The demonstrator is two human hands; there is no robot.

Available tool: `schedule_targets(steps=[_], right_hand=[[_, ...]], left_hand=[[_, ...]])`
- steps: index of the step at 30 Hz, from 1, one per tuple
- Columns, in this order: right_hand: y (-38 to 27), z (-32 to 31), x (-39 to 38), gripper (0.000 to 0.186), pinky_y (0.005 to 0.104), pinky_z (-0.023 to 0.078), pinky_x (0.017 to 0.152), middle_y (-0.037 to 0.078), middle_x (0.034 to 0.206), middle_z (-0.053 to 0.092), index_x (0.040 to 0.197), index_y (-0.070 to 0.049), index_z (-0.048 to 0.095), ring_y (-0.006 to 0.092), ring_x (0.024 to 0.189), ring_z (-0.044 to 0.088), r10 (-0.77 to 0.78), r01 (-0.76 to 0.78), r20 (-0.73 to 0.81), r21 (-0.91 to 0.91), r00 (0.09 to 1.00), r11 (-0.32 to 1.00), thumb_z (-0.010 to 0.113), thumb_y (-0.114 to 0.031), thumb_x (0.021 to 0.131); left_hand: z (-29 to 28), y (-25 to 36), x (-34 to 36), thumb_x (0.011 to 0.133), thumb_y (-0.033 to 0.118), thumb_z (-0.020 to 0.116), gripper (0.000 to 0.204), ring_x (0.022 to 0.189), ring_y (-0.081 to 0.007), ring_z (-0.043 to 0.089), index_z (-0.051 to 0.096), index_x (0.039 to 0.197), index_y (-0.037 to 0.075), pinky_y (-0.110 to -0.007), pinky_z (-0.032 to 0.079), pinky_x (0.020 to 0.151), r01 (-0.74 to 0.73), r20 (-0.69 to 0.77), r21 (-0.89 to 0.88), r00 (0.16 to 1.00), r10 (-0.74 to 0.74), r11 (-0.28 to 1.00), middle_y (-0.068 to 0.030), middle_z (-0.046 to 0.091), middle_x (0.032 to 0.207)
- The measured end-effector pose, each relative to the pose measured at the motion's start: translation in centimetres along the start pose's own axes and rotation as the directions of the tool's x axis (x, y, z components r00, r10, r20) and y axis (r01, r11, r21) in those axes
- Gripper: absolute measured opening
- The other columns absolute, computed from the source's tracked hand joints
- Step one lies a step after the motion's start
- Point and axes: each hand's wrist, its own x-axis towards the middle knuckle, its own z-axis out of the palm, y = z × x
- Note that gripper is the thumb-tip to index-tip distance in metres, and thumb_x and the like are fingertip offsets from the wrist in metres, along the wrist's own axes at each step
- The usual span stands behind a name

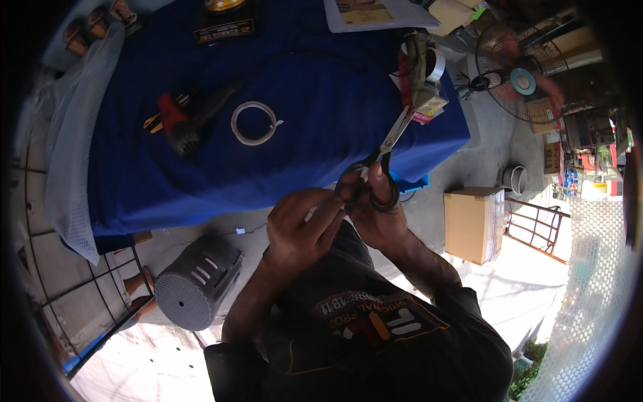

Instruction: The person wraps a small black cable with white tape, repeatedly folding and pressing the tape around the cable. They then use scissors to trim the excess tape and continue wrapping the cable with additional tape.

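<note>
My right hand (378, 213) holds a pair of scissors (387, 142) by its dark handles, with the fingers in the loops. The metal blades point up and away, toward the far right of the table. My left hand (300, 226) is closed in a pinch close beside the scissor handles. A small pale bit shows at its fingers, too little to name. Both hands are above the table's near edge. A pale roll of tape (235, 127) lies flat on the blue tablecloth (301, 144), its loose end sticking out at the right.
A red and black tool (177, 124) lies left of the tape. Packages and a silvery roll (435, 65) crowd the table's right end. A grey stool (194, 285) stands at lower left, a cardboard box (473, 226) at right, and a fan (522, 80) behind.
</note>
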Motion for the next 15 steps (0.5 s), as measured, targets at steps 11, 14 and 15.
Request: schedule_targets(steps=[11, 14, 15], right_hand=[[0.5, 1.3, 0.3, 0.039, 0.0351, 0.057, 0.072, 0.015, 0.101, 0.069, 0.119, 0.003, 0.061, 0.0215, 0.092, 0.069, -0.088, 0.113, 0.205, -0.115, 0.975, 0.987, 0.064, -0.030, 0.097], [0.3, 1.6, 0.3, 0.036, 0.0358, 0.056, 0.080, 0.016, 0.109, 0.070, 0.125, 0.002, 0.060, 0.0222, 0.098, 0.069, -0.063, 0.068, 0.266, -0.011, 0.962, 0.998, 0.059, -0.021, 0.098], [0.3, 1.8, 0.2, 0.035, 0.0361, 0.056, 0.084, 0.016, 0.110, 0.070, 0.127, 0.002, 0.059, 0.0224, 0.100, 0.069, -0.072, 0.074, 0.283, 0.005, 0.956, 0.997, 0.058, -0.019, 0.099]], left_hand=[[0.8, -3.1, -0.2, 0.087, 0.016, 0.072, 0.020, 0.071, -0.0237, 0.064, 0.062, 0.095, 0.001, -0.034, 0.051, 0.057, -0.200, -0.240, 0.230, 0.937, 0.255, 0.952, -0.0098, 0.063, 0.088], [0.6, -3.2, -0.6, 0.089, 0.017, 0.070, 0.020, 0.071, -0.0241, 0.064, 0.061, 0.096, 0.000, -0.034, 0.051, 0.055, -0.192, -0.280, 0.260, 0.923, 0.264, 0.947, -0.0107, 0.062, 0.088], [0.4, -3.2, -0.6, 0.089, 0.016, 0.070, 0.020, 0.071, -0.0241, 0.064, 0.061, 0.097, 0.000, -0.033, 0.051, 0.054, -0.194, -0.286, 0.262, 0.920, 0.268, 0.945, -0.0109, 0.062, 0.088]])
